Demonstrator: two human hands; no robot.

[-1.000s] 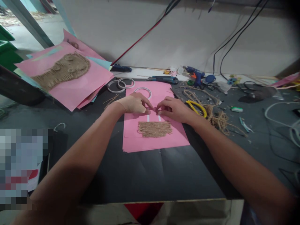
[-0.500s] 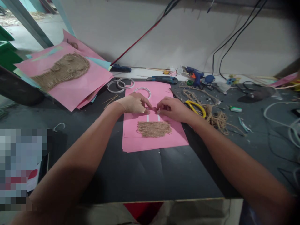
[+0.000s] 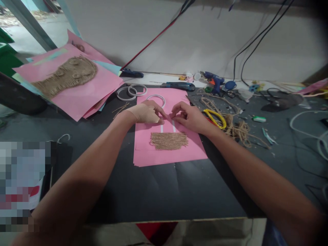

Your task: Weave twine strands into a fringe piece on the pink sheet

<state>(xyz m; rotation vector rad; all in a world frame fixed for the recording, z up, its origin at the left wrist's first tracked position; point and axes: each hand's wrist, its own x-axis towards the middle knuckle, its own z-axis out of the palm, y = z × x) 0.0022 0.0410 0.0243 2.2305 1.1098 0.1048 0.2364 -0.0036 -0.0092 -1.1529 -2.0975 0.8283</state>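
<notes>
On the pink paper (image 3: 146, 153), a block of brown jute twine (image 3: 169, 141) lies in side-by-side rows, with two narrow white tape strips (image 3: 174, 127) running up from its top edge. My left hand (image 3: 150, 113) rests on the paper above the strips, index finger stretched out and thumb apart from it. My right hand (image 3: 188, 118) pinches at the upper end of the right-hand strip; what its fingertips hold is too small to make out. One tape roll (image 3: 164, 101) lies flat just behind my left hand.
Two more tape rolls (image 3: 126, 94) overlap at the back left. Pink sheets with a twine shape (image 3: 102, 89) are stacked at left. Yellow-handled scissors (image 3: 222, 119) and loose twine (image 3: 238, 131) lie right of my right hand. A cutter knife (image 3: 179, 86) and blue glue gun (image 3: 216, 81) sit behind.
The fingers of my right hand have shifted slightly, lifting a little at the strip's upper end. My left hand stays in the same place on the paper.
</notes>
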